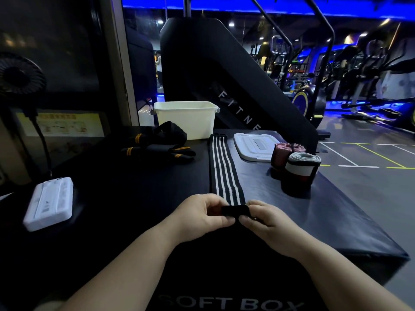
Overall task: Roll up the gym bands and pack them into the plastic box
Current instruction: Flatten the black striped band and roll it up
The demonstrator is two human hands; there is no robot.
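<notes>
A long black band with white stripes [222, 167] lies flat on the black padded surface [134, 198], running away from me. My left hand [203, 215] and my right hand [261, 218] both pinch its near end, folded into a small black roll between the fingertips. Two rolled bands stand at the right: a pink one [283, 153] and a white, black and red one [301, 170]. A heap of black bands with yellow stripes [160, 143] lies at the back left. The white plastic box [186, 118] stands open behind them, and its lid [254, 145] lies flat to its right.
A white rectangular device [49, 204] lies at the left, with a black cable and a small fan [20, 74] behind it. A large black fitness machine [224, 75] rises behind the box. The padded surface drops off at the right to the gym floor.
</notes>
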